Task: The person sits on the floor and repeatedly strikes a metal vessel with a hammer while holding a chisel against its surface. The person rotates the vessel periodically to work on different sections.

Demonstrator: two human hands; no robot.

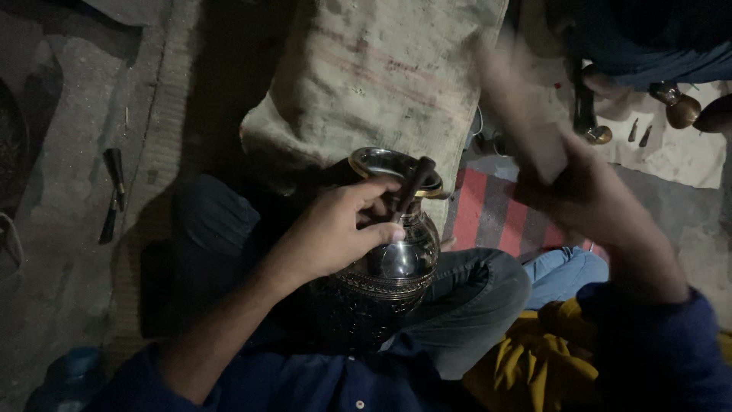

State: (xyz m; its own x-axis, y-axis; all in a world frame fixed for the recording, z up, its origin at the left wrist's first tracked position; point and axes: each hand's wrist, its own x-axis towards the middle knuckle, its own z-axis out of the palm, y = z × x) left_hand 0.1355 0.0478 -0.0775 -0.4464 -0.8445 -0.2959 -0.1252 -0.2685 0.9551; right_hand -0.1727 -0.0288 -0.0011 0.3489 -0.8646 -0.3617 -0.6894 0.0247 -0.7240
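Note:
A shiny metal pot (396, 259) with an engraved band rests on its side in my lap, its mouth pointing away from me. My left hand (335, 229) holds a dark, thin chisel (412, 187) with its tip against the pot's neck. My right hand (587, 191) is raised at the right and grips a pale wooden mallet (522, 107), which is blurred by motion. I sit cross-legged in dark trousers.
A burlap sack (381, 69) lies ahead of the pot. Dark tools (114, 191) lie on the ground at the left. A red striped mat (496, 217) lies to the right; more tools (587, 114) sit on a cloth near another person (648, 38). Yellow cloth (541, 362) lies by my right knee.

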